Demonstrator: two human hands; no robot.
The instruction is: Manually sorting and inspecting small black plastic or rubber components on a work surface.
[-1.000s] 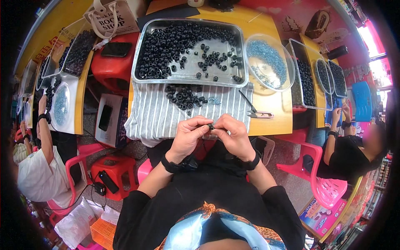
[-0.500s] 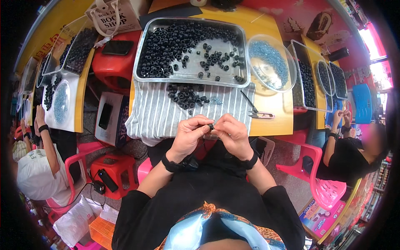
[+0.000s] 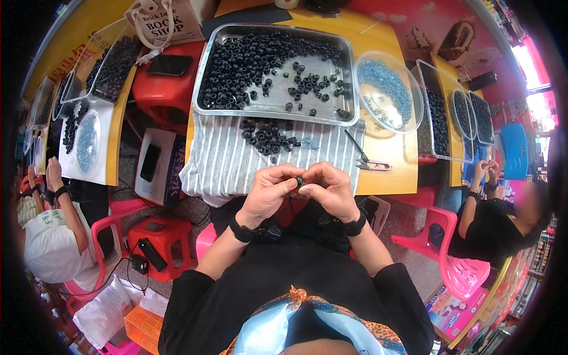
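Between my two hands, just off the front edge of the table, is a small black ring-like piece point(image 3: 300, 181). My left hand point(image 3: 267, 192) pinches it between thumb and fingertips. Close against it, my right hand point(image 3: 329, 190) has its thumb and fingers drawn together at the same piece; whether they grip something finer is hidden. Beyond my hands, a pile of similar black pieces point(image 3: 266, 137) lies on a grey striped cloth point(image 3: 216, 157), beside a little heap of pale blue bits point(image 3: 310, 143). A metal tray point(image 3: 278, 112) behind holds many more black pieces.
Right of the tray stands a clear round dish point(image 3: 418, 112) of pale blue bits. Thread snips point(image 3: 374, 165) and a dark pen-like stick point(image 3: 355, 145) lie at the cloth's right edge. A red stool point(image 3: 163, 89) with a phone is left. Other people sit at both sides.
My right fingers have shifted around the small black piece, and the thumb now lies straighter toward it. The table view has slid slightly rightward.
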